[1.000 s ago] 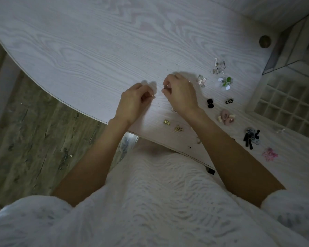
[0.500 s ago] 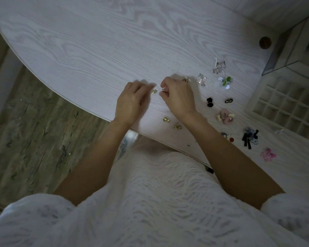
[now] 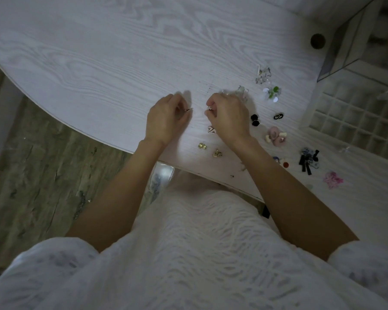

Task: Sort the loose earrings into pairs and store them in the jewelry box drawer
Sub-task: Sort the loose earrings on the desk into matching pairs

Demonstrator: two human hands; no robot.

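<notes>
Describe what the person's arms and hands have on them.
Both forearms are bare. Short white sleeves with a wavy woven texture cover the upper arms, part of a matching white top. No watch or bracelet shows on the left hand or right hand; rings cannot be told.

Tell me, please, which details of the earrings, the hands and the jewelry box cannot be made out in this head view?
- Left hand: its small earring is too tiny and dim to identify.
- Right hand: pinched piece mostly covered by fingers.
- Clear earrings: partly behind the right hand.
- Jewelry box drawer: cut off by the right edge; whether its compartments hold anything is unclear.
- Items by the right forearm: partly hidden.
</notes>
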